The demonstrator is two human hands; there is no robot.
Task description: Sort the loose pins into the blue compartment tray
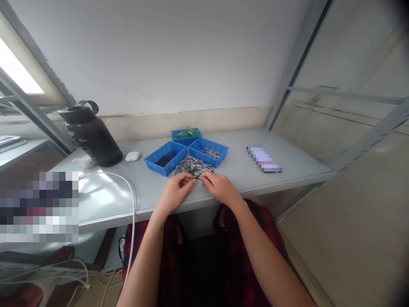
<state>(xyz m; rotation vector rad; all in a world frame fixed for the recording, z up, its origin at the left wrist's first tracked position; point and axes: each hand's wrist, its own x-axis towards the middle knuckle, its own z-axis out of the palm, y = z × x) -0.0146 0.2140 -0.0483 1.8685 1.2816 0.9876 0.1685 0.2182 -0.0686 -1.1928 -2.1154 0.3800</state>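
Note:
Near the table's front edge my left hand and my right hand almost meet, fingertips pinched around a small dark piece between them. Just beyond lies a loose pile of silvery metal pins. Behind the pile, a blue tray on the left holds dark small parts, and another blue tray on the right holds silvery pins. A third blue tray at the back contains green pieces. The exact shape of the held piece is too small to tell.
A dark bottle and a white case stand left on the table. A phone lies at the right. A white cable crosses the front edge at the left. Metal frame posts flank the table.

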